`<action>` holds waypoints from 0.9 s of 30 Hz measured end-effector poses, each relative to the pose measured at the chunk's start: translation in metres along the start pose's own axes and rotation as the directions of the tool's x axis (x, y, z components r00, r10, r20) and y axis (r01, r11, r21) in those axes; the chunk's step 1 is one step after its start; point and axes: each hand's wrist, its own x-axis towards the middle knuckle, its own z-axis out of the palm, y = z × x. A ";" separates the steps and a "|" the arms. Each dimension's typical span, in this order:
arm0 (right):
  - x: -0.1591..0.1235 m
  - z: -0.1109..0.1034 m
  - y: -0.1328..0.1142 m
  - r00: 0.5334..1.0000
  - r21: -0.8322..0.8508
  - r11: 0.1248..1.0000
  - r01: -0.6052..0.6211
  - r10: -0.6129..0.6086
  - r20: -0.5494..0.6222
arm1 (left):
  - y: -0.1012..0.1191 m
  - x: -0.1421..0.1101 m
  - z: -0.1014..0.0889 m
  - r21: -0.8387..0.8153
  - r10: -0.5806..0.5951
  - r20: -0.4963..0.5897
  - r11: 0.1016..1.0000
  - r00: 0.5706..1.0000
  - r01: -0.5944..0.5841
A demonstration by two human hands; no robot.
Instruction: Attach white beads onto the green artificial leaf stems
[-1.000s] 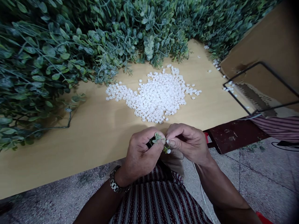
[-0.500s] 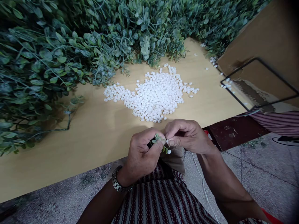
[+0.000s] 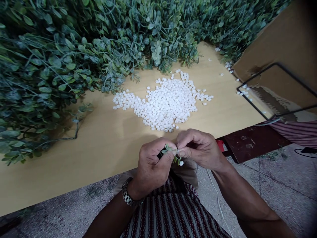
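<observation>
Between the thumb and forefinger of my left hand (image 3: 155, 162), a small artificial leaf sprig (image 3: 167, 148) is pinched, with green leaves poking out above and below. One white bead-like bud (image 3: 181, 163) sits on a stem tip under the fingers. My right hand (image 3: 199, 148) meets the left at the fingertips, its thumb and forefinger closed on a tiny white bud (image 3: 177, 151), mostly covered by them. Both hands are just off the table's near edge, over my lap. Beyond them lies a heap of white buds (image 3: 170, 102).
Artificial greenery (image 3: 99, 43) is piled along the back and left of the table (image 3: 104, 145). A torn cardboard box (image 3: 284, 43) and a black wire frame (image 3: 274, 64) stand at the right, with loose white buds near them. A white cord (image 3: 216, 191) hangs below.
The whole view has shifted slightly, so things appear a little further right and lower. Both hands keep the same pinch, fingertips together at the sprig.
</observation>
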 end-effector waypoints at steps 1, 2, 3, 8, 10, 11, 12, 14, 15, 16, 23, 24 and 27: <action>0.000 0.001 0.000 1.000 -0.024 1.000 0.011 -0.011 -0.002 | 0.000 0.000 0.000 0.001 -0.010 -0.004 1.000 1.000 0.010; 0.000 0.001 -0.001 1.000 -0.053 0.998 0.021 -0.021 -0.003 | 0.001 0.001 0.000 0.006 -0.021 -0.004 1.000 1.000 0.021; 0.000 0.001 -0.002 1.000 -0.088 0.996 0.030 -0.030 -0.007 | 0.001 0.001 0.000 0.016 -0.031 -0.007 0.999 0.999 0.031; 0.000 -0.001 -0.014 0.986 -0.352 0.926 0.135 -0.162 -0.049 | 0.003 0.006 0.000 0.104 -0.025 0.021 0.994 0.999 0.023; 0.002 -0.001 -0.020 0.967 -0.445 0.869 0.214 -0.254 -0.030 | 0.003 0.007 0.002 0.182 -0.030 0.049 0.983 0.998 0.021; 0.003 -0.001 -0.022 0.958 -0.481 0.841 0.246 -0.287 -0.012 | 0.003 0.007 0.003 0.231 -0.035 0.056 0.973 0.998 0.022; 0.004 0.000 -0.023 0.952 -0.511 0.817 0.267 -0.306 0.008 | 0.003 0.007 0.004 0.278 -0.040 0.061 0.960 0.997 0.022; 0.005 0.002 -0.025 0.946 -0.553 0.782 0.287 -0.323 0.034 | 0.005 0.006 0.005 0.341 -0.048 0.064 0.940 0.997 0.023; 0.005 0.003 -0.025 0.944 -0.564 0.774 0.288 -0.328 0.032 | 0.006 0.005 0.005 0.352 -0.051 0.069 0.936 0.996 0.023; 0.005 0.004 -0.025 0.942 -0.568 0.771 0.288 -0.334 0.023 | 0.007 0.005 0.004 0.350 -0.060 0.082 0.936 0.995 0.027; -0.009 0.017 -0.018 0.903 -0.605 0.740 0.295 -0.423 -0.078 | 0.010 -0.001 -0.003 0.142 -0.136 0.075 0.982 0.988 0.124; -0.010 0.018 -0.017 0.896 -0.602 0.739 0.302 -0.436 -0.086 | 0.009 -0.001 -0.003 0.135 -0.138 0.060 0.982 0.989 0.129; -0.009 0.015 -0.015 0.906 -0.547 0.779 0.305 -0.414 -0.084 | 0.007 -0.001 -0.002 0.088 -0.146 0.019 0.986 0.989 0.144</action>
